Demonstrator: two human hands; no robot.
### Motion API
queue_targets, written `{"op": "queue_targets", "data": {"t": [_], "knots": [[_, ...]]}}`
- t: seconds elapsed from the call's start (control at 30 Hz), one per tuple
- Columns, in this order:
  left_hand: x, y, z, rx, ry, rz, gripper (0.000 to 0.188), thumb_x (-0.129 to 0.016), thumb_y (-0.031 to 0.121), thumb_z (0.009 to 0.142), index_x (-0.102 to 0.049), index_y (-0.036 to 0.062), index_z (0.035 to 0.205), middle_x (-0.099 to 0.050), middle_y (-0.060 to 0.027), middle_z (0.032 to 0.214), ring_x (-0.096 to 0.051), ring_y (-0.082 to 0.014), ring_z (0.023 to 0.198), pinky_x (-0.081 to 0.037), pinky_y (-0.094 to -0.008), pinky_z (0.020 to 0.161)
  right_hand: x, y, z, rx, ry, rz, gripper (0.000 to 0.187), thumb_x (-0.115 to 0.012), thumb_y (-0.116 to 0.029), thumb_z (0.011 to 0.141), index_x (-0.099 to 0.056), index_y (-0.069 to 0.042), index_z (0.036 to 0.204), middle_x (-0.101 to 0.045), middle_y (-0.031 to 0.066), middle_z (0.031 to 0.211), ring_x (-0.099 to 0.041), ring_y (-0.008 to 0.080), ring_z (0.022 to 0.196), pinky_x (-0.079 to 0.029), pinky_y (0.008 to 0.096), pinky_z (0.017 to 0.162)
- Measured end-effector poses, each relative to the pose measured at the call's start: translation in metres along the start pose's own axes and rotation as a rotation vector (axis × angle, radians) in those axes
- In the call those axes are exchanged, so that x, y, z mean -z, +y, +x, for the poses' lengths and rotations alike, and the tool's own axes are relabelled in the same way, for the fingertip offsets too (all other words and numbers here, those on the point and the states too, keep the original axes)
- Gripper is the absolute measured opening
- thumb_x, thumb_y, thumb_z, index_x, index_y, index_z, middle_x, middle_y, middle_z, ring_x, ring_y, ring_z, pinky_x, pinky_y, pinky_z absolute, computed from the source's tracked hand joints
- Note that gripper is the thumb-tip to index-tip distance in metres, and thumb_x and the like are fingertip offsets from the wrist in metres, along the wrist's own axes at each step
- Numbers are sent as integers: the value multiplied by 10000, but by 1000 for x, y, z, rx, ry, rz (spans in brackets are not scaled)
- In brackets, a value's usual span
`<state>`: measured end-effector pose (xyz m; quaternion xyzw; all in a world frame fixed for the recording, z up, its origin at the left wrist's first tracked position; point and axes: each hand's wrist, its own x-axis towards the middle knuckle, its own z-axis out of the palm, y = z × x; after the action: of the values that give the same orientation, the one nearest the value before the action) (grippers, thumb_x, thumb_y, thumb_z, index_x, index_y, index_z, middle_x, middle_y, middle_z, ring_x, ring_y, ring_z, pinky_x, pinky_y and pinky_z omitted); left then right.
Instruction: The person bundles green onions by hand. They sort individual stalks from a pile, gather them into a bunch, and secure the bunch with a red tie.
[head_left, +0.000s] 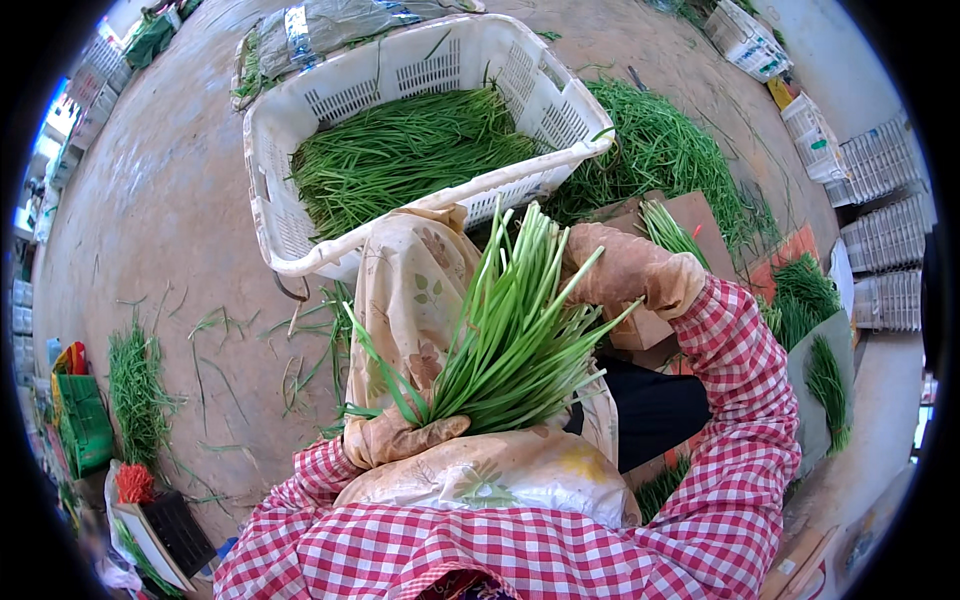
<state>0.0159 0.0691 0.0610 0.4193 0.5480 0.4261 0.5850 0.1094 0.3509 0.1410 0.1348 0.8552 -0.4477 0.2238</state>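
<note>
A loose bunch of garlic chives (510,340) stands tilted over my lap, pale stem ends up and green leaves spreading below. My left hand (405,435), in a stained tan glove, is closed round the leaf end, its thumb lying across the front. Up at the stem end, my right hand (620,265), gloved alike, curls behind the bunch; its fingertips are hidden by the stems. Beneath the bunch lies a floral plastic apron (385,300) over my knees. A white slatted crate (420,210) just beyond holds a thick layer of green chives (410,150).
A big heap of chives (655,140) spreads right of the crate, beside a cardboard box (705,225) with a small bundle (672,232). More chives (138,385) lie on the floor at left. Stacked crates (880,230) line the right wall. A covered crate (330,35) stands behind.
</note>
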Motion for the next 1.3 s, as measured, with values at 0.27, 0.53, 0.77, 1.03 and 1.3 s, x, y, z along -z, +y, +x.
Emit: {"op": "queue_targets", "data": {"t": [0.27,0.53,0.77,1.03,1.3], "knots": [[0,-1,8,-28,-63,-253,474,-499,209,945,-373,-8,1347,-417,-159,1353,-346,-242,1249,-218,-342,1069,-6,23,11,43,192,-65,427,-658,-161,715,-572,-33,1113,-648,188,956,-618,303,878,-467,366,797],[0,-6,6,-126,12,-48,612,-544,253,923,-248,5,1399,-469,-140,1303,-453,-226,1164,-331,-322,1006,93,42,10,-351,1034,-531,417,-557,-276,877,-529,-30,1213,-661,132,912,-626,240,842,-491,381,818],[-4,-4,6,-101,-42,-168,453,-485,182,946,-383,3,1350,-331,-141,1417,-234,-262,1312,-51,-368,1108,21,-17,32,90,144,-42,705,-685,-597,685,-633,-27,1096,-562,199,1204,-494,337,1143,-366,440,991],[12,-64,16,-73,271,-404,639,-599,268,870,-317,13,1384,-423,-122,1353,-393,-234,1241,-295,-357,1051,84,27,2,724,436,152,322,-485,-57,885,-543,-36,1201,-585,113,1178,-512,169,1145,-426,283,925],[24,-106,17,32,462,-951,518,-684,32,771,-485,-12,1246,-608,-84,1090,-599,-154,950,-503,-287,836,-18,66,-88,-192,82,321,324,-476,-277,933,-658,-12,970,-681,89,899,-645,161,848,-501,282,788]]}}
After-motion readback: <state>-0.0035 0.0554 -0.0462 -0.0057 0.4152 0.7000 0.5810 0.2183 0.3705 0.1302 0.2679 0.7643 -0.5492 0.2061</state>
